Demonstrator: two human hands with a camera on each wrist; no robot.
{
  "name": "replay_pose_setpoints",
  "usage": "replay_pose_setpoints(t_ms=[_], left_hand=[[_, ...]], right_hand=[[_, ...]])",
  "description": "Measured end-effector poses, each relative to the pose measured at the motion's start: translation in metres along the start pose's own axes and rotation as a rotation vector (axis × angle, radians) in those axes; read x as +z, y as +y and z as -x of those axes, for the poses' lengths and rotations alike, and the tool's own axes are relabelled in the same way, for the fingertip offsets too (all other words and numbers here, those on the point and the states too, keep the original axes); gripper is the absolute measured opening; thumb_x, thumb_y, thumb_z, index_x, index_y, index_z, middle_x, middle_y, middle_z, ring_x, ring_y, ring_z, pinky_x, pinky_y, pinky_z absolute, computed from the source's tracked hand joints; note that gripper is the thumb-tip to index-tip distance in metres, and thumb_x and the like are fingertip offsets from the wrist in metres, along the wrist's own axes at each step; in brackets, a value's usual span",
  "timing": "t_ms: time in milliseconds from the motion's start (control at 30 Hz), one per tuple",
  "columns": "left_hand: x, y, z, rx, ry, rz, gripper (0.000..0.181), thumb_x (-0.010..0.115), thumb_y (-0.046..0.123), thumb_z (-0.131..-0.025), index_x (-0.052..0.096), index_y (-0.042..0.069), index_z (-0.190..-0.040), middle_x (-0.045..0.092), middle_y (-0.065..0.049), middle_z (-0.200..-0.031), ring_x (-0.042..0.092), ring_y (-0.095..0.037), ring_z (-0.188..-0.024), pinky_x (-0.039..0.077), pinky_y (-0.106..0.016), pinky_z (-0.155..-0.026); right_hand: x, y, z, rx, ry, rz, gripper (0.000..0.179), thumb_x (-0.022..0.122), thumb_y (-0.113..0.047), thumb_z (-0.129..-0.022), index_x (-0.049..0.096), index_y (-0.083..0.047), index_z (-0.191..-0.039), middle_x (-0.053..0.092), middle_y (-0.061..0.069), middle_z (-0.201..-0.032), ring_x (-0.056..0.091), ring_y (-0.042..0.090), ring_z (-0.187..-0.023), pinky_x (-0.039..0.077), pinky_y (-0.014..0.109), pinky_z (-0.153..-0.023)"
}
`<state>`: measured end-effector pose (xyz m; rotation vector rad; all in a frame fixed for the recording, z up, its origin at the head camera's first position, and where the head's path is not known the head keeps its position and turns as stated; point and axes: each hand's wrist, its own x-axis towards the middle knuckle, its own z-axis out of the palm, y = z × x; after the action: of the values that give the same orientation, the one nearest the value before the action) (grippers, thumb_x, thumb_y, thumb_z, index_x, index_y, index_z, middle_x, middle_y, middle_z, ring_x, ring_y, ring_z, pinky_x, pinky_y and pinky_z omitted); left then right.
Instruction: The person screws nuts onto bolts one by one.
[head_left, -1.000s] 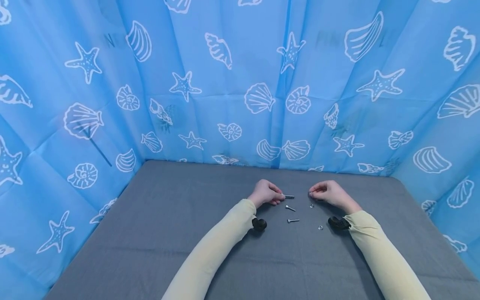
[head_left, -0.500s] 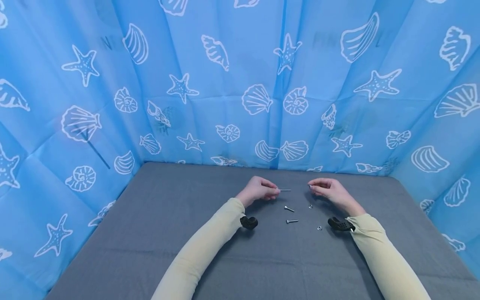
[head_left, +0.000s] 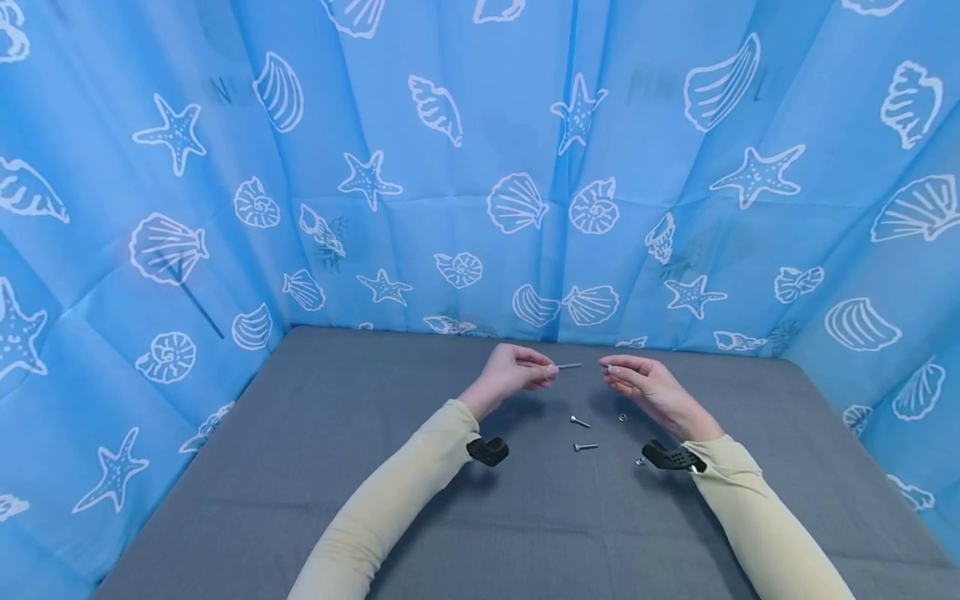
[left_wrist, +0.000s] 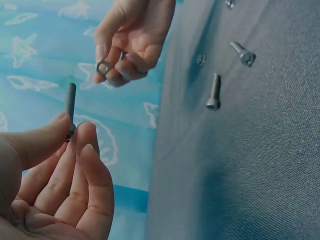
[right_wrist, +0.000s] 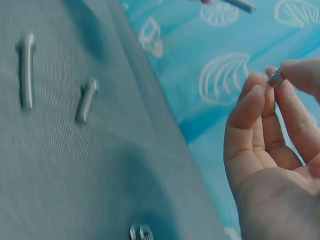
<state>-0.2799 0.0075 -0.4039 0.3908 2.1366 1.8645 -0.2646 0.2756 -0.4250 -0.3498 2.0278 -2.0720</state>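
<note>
My left hand [head_left: 513, 375] pinches a metal bolt [left_wrist: 70, 102] by its head between thumb and forefinger, its threaded shank pointing toward the other hand. Facing it, my right hand [head_left: 648, 390] pinches a small hex nut [left_wrist: 102, 67] at the fingertips; its opening shows in the left wrist view. A short gap separates the bolt's free end from the nut, and both are held up above the table. Below the hands, two more bolts lie on the cloth: one bolt [head_left: 580, 422] farther back, another bolt [head_left: 586, 447] nearer.
Two loose nuts rest on the grey table [head_left: 450, 517], a far nut [head_left: 622, 417] and a near nut [head_left: 640, 462] beside the right wrist's black strap [head_left: 671, 456]. A blue curtain [head_left: 465, 217] with white shells and starfish rises behind the table's back edge.
Both hands have lifted from near the table, the left with its bolt and the right with its nut. The right hand has moved left, and the nut has come nearer the bolt's end.
</note>
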Motion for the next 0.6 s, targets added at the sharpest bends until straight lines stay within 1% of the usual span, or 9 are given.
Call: replay_pose_setpoints(t_ms=[100,200,267,333,500,600], left_hand=[[-0.001,0.003,0.004,0.009,0.011,-0.012,0.017,0.075,0.017,-0.084,0.073,0.005,-0.095,0.072,-0.005,-0.082,0.069,-0.017,-0.074,0.054,-0.048,-0.081],[-0.003,0.005,0.01,0.02,0.01,-0.032,0.016,0.075,0.017,-0.084,0.074,0.005,-0.094,0.072,-0.005,-0.081,0.069,-0.018,-0.074,0.055,-0.048,-0.081],[-0.004,0.006,0.013,0.028,0.005,-0.042,0.015,0.075,0.017,-0.084,0.074,0.005,-0.094,0.072,-0.005,-0.081,0.069,-0.018,-0.075,0.055,-0.047,-0.08],[-0.004,0.006,0.014,0.039,0.005,-0.051,0.015,0.075,0.017,-0.084,0.074,0.006,-0.094,0.072,-0.005,-0.081,0.069,-0.018,-0.074,0.055,-0.046,-0.08],[-0.006,0.003,0.013,0.045,0.008,-0.059,0.015,0.075,0.017,-0.085,0.074,0.006,-0.094,0.072,-0.004,-0.081,0.069,-0.016,-0.074,0.055,-0.047,-0.08],[-0.007,0.001,0.013,0.053,0.014,-0.065,0.014,0.075,0.017,-0.085,0.074,0.006,-0.094,0.072,-0.004,-0.081,0.069,-0.016,-0.074,0.055,-0.047,-0.079]], right_hand=[[0.008,-0.002,0.0,0.0,-0.002,-0.011,0.037,0.057,-0.015,-0.098,0.052,0.009,-0.126,0.066,-0.003,-0.107,0.062,0.01,-0.096,0.05,0.029,-0.091],[0.017,-0.004,0.001,0.013,-0.008,0.009,0.042,0.058,-0.017,-0.097,0.049,0.009,-0.13,0.065,-0.003,-0.108,0.061,0.009,-0.099,0.048,0.031,-0.095],[0.022,-0.007,0.003,0.014,-0.013,0.028,0.043,0.059,-0.018,-0.097,0.05,0.008,-0.13,0.065,-0.003,-0.11,0.061,0.01,-0.102,0.047,0.032,-0.096],[0.027,-0.009,0.003,0.009,-0.016,0.052,0.042,0.06,-0.019,-0.097,0.052,0.006,-0.129,0.064,-0.002,-0.112,0.061,0.011,-0.103,0.046,0.034,-0.098],[0.037,-0.011,0.001,-0.015,-0.02,0.102,0.049,0.061,-0.021,-0.096,0.048,0.01,-0.131,0.064,0.0,-0.113,0.061,0.013,-0.103,0.045,0.04,-0.099],[0.04,-0.012,0.0,-0.013,-0.011,0.113,0.05,0.062,-0.022,-0.095,0.048,0.009,-0.131,0.064,0.002,-0.113,0.061,0.014,-0.103,0.044,0.041,-0.1]])
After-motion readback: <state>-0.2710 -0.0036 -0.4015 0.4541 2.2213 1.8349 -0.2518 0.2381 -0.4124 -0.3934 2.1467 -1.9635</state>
